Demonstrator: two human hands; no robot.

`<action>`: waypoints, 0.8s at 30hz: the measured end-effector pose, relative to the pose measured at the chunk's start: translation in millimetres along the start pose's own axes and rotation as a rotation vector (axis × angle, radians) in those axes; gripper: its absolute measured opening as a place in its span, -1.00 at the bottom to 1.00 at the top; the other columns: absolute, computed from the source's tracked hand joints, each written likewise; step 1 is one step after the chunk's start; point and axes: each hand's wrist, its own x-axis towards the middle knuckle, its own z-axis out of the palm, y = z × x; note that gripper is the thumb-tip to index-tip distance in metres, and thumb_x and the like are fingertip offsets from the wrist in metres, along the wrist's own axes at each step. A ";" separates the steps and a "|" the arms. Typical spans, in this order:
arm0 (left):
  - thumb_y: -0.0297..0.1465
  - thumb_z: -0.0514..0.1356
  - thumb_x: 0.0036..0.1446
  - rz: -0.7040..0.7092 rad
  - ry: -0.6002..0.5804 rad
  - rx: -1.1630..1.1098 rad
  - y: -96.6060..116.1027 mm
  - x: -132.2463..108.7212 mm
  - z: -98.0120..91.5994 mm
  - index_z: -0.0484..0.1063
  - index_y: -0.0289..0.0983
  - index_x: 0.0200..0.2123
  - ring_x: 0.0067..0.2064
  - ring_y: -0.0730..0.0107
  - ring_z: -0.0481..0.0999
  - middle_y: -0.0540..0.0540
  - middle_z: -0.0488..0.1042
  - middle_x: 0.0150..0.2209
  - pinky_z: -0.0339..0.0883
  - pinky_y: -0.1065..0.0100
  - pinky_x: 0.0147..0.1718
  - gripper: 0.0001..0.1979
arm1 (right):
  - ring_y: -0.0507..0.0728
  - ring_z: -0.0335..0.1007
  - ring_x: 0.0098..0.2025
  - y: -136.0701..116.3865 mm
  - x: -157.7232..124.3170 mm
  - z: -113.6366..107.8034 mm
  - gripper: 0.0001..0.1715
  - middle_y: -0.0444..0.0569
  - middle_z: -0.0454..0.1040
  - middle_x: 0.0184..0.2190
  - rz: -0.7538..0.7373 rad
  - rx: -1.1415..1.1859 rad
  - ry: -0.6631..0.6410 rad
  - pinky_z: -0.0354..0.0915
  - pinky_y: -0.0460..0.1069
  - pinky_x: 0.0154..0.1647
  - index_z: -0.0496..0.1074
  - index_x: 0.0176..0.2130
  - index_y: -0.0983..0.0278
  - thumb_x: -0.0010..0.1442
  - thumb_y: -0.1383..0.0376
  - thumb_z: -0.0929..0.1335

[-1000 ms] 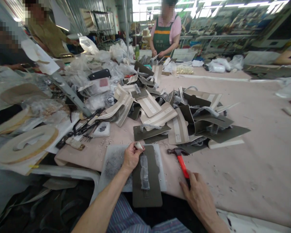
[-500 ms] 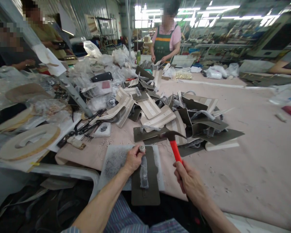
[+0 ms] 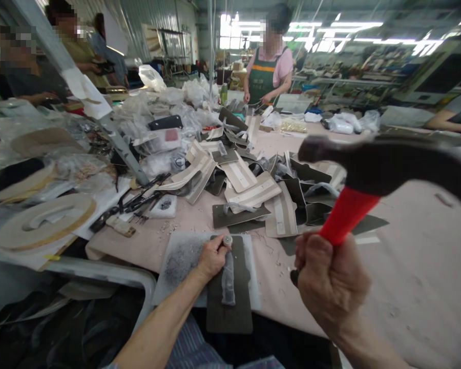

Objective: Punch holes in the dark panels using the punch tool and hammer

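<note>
at the near edge of the counter (image 3: 280, 300), a hammer (image 3: 351, 210) is held up to the right of a dark panel (image 3: 242, 292).
the right hand (image 3: 332, 279) has its grip clenched round the red handle; the left hand's (image 3: 212, 259) grip pinches a short pale cylinder (image 3: 228, 240) at the panel's far end, beside a wrapped strip (image 3: 228, 282). the panel lies on a pale board (image 3: 180, 261), near end overhanging. an off-centre blow could catch the left fingers, so close to the cylinder's top; a tilted cylinder might skid and mark the panel.
</note>
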 end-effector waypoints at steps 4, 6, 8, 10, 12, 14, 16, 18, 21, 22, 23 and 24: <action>-0.52 0.15 0.10 0.004 -0.007 0.026 4.4 -0.7 -1.4 0.53 -0.25 -0.16 -0.28 0.32 0.55 -0.04 0.59 -0.32 0.36 0.37 -0.23 -0.75 | 0.01 0.10 -0.68 26.2 -29.1 20.9 -0.65 -0.16 0.27 -0.66 -0.063 -0.191 -0.531 -0.17 -0.05 -0.59 0.21 -0.39 0.20 0.38 0.11 0.13; -0.52 0.15 0.11 0.012 -0.017 0.038 6.6 -1.2 -1.9 0.54 -0.25 -0.18 -0.31 0.34 0.54 -0.03 0.58 -0.35 0.35 0.39 -0.25 -0.77 | 0.03 0.15 -0.66 44.1 -40.1 25.1 -0.67 -0.14 0.33 -0.64 -0.001 -0.308 -0.691 -0.21 -0.03 -0.55 0.24 -0.36 0.21 0.39 0.13 0.14; -0.52 0.15 0.12 0.014 -0.018 0.039 7.3 -1.5 -1.8 0.54 -0.24 -0.20 -0.30 0.35 0.54 -0.02 0.58 -0.35 0.35 0.39 -0.24 -0.78 | 0.05 0.22 -0.61 64.4 -49.5 24.3 -0.68 -0.12 0.37 -0.60 0.088 -0.355 -0.714 -0.18 -0.03 -0.52 0.25 -0.32 0.20 0.40 0.12 0.13; -0.52 0.16 0.10 0.004 -0.010 0.034 6.2 -1.5 -1.3 0.54 -0.23 -0.20 -0.27 0.34 0.55 -0.02 0.59 -0.32 0.35 0.39 -0.22 -0.78 | 0.08 0.27 -0.58 88.3 -60.9 22.7 -0.66 -0.11 0.38 -0.60 0.202 -0.339 -0.709 -0.11 -0.04 -0.50 0.23 -0.34 0.20 0.40 0.11 0.12; -0.52 0.17 0.08 -0.008 -0.001 0.019 3.9 -1.1 -0.8 0.54 -0.23 -0.19 -0.26 0.33 0.55 -0.02 0.60 -0.31 0.36 0.38 -0.20 -0.77 | 0.11 0.32 -0.54 112.7 -74.9 23.3 -0.65 -0.10 0.38 -0.60 0.313 -0.321 -0.719 0.00 -0.05 -0.48 0.23 -0.36 0.20 0.39 0.11 0.11; -0.51 0.19 0.07 -0.019 0.013 -0.013 1.2 -0.6 -0.5 0.54 -0.23 -0.19 -0.27 0.32 0.55 -0.02 0.59 -0.32 0.37 0.37 -0.21 -0.77 | 0.15 0.37 -0.48 128.9 -87.3 26.8 -0.65 -0.05 0.43 -0.54 0.352 -0.374 -0.699 0.11 -0.03 -0.44 0.29 -0.31 0.22 0.39 0.14 0.10; -0.49 0.20 0.06 -0.027 0.024 -0.054 -0.8 -0.2 -0.1 0.55 -0.23 -0.19 -0.27 0.31 0.56 -0.03 0.60 -0.32 0.38 0.36 -0.21 -0.78 | 0.22 0.44 -0.29 127.8 -93.7 32.9 -0.69 0.11 0.51 -0.29 0.250 -0.455 -0.602 0.23 0.03 -0.33 0.36 -0.11 0.28 0.36 0.22 0.13; -0.47 0.23 0.04 -0.045 0.039 -0.104 -1.4 0.6 1.3 0.55 -0.24 -0.21 -0.26 0.30 0.56 -0.03 0.60 -0.31 0.39 0.36 -0.20 -0.79 | 0.28 0.37 0.01 107.1 -92.3 41.7 -0.54 0.22 0.39 0.07 0.032 -0.432 -0.514 0.28 0.11 -0.09 0.28 0.15 0.31 0.30 0.35 0.17; -0.43 0.28 -0.02 -0.120 0.069 -0.242 0.6 4.5 5.6 0.53 -0.27 -0.25 -0.29 0.32 0.56 -0.03 0.59 -0.34 0.41 0.36 -0.23 -0.80 | 0.26 0.17 0.21 57.0 -81.4 60.6 -0.28 0.09 0.15 0.30 -0.337 -0.246 -0.652 0.19 0.15 0.12 0.18 0.28 0.18 0.16 0.50 0.21; -0.42 0.31 -0.06 -0.160 0.090 -0.302 2.1 6.9 6.7 0.53 -0.28 -0.26 -0.30 0.33 0.56 -0.02 0.59 -0.35 0.42 0.37 -0.24 -0.78 | 0.25 0.18 0.19 40.8 -78.0 68.0 -0.30 0.05 0.15 0.31 -0.438 -0.202 -0.739 0.19 0.14 0.12 0.26 0.23 0.15 0.13 0.52 0.23; -0.41 0.34 -0.11 -0.204 0.120 -0.360 4.1 9.8 6.8 0.52 -0.28 -0.27 -0.32 0.34 0.56 -0.02 0.59 -0.36 0.42 0.37 -0.26 -0.75 | 0.25 0.21 0.15 26.7 -75.6 75.4 -0.38 0.03 0.18 0.29 -0.520 -0.184 -0.815 0.20 0.14 0.10 0.35 0.13 0.15 0.12 0.51 0.25; -0.40 0.37 -0.14 -0.247 0.162 -0.414 6.8 13.1 5.4 0.51 -0.29 -0.28 -0.33 0.35 0.55 -0.02 0.58 -0.36 0.43 0.38 -0.27 -0.72 | 0.25 0.24 0.10 15.0 -74.2 82.5 -0.49 0.03 0.23 0.25 -0.577 -0.193 -0.861 0.21 0.15 0.08 0.41 0.04 0.17 0.11 0.50 0.27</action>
